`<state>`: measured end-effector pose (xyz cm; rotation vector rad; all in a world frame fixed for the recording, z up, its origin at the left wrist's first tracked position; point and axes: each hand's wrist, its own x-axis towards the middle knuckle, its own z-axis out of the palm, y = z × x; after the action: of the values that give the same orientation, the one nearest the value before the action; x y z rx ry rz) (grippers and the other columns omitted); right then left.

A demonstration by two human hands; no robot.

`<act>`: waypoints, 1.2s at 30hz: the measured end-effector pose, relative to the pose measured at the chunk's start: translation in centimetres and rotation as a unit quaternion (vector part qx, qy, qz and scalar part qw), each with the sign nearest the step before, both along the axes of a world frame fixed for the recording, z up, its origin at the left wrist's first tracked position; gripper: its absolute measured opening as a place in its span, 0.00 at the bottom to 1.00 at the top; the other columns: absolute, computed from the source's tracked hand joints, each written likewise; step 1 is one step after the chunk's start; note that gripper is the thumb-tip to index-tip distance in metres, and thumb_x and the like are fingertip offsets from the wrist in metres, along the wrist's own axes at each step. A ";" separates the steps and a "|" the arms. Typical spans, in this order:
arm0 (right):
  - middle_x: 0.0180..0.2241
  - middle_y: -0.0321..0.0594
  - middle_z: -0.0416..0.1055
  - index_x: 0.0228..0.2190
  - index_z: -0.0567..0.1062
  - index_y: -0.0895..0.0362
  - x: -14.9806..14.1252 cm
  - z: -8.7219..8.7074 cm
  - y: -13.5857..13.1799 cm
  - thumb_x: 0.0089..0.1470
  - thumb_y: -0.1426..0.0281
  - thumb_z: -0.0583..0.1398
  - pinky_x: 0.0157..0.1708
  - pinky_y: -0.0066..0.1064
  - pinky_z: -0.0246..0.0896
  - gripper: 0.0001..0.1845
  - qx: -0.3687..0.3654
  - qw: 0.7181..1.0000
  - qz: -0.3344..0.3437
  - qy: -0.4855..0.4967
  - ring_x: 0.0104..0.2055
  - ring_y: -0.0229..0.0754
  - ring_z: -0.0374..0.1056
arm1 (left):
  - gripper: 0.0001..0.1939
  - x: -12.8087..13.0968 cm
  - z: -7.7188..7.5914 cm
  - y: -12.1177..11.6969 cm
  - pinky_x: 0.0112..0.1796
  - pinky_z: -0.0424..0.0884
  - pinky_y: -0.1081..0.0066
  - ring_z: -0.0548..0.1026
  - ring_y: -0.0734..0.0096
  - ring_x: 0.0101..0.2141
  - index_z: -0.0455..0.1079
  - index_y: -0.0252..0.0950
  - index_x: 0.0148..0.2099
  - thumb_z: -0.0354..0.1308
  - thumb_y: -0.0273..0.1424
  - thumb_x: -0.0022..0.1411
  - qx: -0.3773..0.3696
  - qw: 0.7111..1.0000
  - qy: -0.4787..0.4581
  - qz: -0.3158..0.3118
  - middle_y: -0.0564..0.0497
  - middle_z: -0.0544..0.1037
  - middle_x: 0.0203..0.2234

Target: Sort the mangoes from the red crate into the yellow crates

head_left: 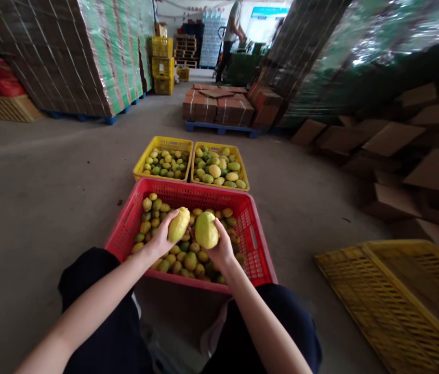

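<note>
My left hand (160,240) is closed around a yellow lemon (179,224). My right hand (222,248) grips a greener lemon (205,230). Both are held side by side just above a red crate (256,244) filled with several yellow-green lemons. Behind it stand two yellow crates: the left yellow crate (164,143) holds smaller lemons, the right yellow crate (219,147) holds larger ones. My knees in dark trousers flank the red crate's near edge.
An empty yellow crate (394,301) lies tilted at the right. Flat cardboard boxes (394,137) are strewn at the right. Wrapped carton stacks (87,52) rise at left and right. Brown boxes on a blue pallet (219,106) sit ahead. A person (231,36) works far back.
</note>
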<state>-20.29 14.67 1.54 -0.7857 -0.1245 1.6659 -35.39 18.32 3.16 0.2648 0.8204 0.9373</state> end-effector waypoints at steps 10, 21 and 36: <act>0.23 0.40 0.77 0.29 0.76 0.57 -0.4 -0.3 0.0 0.55 0.62 0.54 0.30 0.39 0.73 0.15 -0.004 0.999 0.031 0.017 0.30 0.47 0.76 | 0.18 -0.2 -0.4 0.3 0.26 0.75 0.74 0.77 0.70 0.25 0.71 0.30 0.49 0.50 0.34 0.63 0.015 0.995 -0.095 -0.014 0.45 0.80 0.30; 0.28 0.43 0.78 0.31 0.78 0.57 0.1 -0.1 -0.8 0.45 0.55 0.60 0.32 0.41 0.71 0.19 0.131 0.990 0.049 -0.016 0.34 0.50 0.74 | 0.15 -1.1 -1.2 0.9 0.23 0.71 0.73 0.76 0.69 0.23 0.72 0.31 0.39 0.55 0.39 0.59 0.126 0.980 -0.106 -0.110 0.47 0.78 0.26; 0.27 0.43 0.77 0.31 0.76 0.58 0.1 -0.8 -1.1 0.50 0.44 0.55 0.31 0.40 0.71 0.28 0.074 0.993 0.096 0.002 0.32 0.48 0.75 | 0.14 -0.7 -0.6 0.1 0.22 0.72 0.73 0.76 0.69 0.21 0.72 0.31 0.37 0.57 0.39 0.58 0.072 0.979 -0.111 -0.157 0.48 0.78 0.25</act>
<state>-20.18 13.62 0.78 -0.6748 -0.3253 1.8165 -36.05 18.44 2.54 0.3955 0.4873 0.7137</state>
